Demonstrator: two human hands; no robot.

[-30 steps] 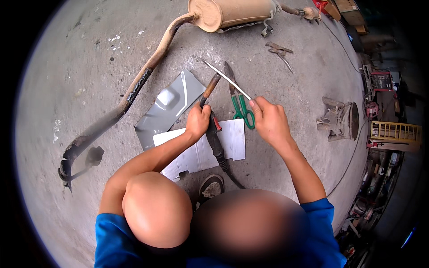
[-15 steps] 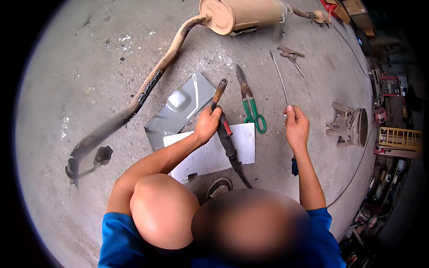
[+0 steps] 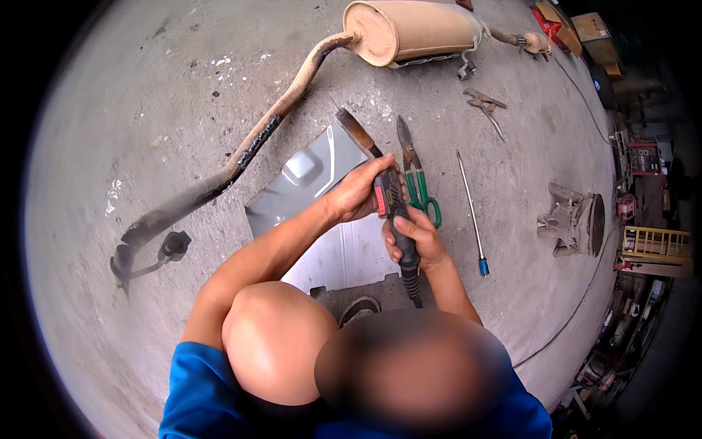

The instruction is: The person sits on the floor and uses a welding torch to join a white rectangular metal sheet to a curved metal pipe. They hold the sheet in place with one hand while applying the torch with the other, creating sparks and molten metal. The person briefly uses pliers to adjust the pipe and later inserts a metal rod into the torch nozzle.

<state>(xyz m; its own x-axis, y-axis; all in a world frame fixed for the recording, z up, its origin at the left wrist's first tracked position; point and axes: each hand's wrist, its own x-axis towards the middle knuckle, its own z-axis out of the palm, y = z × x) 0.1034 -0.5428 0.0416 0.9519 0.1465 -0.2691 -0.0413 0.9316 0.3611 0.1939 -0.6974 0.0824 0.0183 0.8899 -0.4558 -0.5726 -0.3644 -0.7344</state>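
Both of my hands are closed around a black welding torch (image 3: pixel 393 194) with a red trigger and a scorched nozzle that points up and left. My left hand (image 3: pixel 357 192) grips it near the front of the handle. Lower down, the fingers and thumb of my right hand (image 3: pixel 422 238) wrap the rear of the handle, above its ribbed cable end. Beneath the torch lie a grey sheet-metal piece (image 3: pixel 296 183) and a white corrugated board (image 3: pixel 336 256). Green-handled tin snips (image 3: pixel 411 162) rest just right of the torch. Farther right, a long screwdriver (image 3: pixel 472 208) with a blue handle lies on the floor.
A tan muffler (image 3: pixel 431 33) with a long bent exhaust pipe (image 3: pixel 238 164) stretches across the far and left floor. Locking pliers (image 3: pixel 485 110) lie at the far right. Beyond the screwdriver stands a rusty metal stand (image 3: pixel 574 219); shelving and a yellow rack (image 3: pixel 654 245) line the right edge.
My right hand has let go of the long screwdriver, now on the floor, and moved left onto the torch. The torch has tilted, its nozzle now leaning left. The view has shifted slightly.
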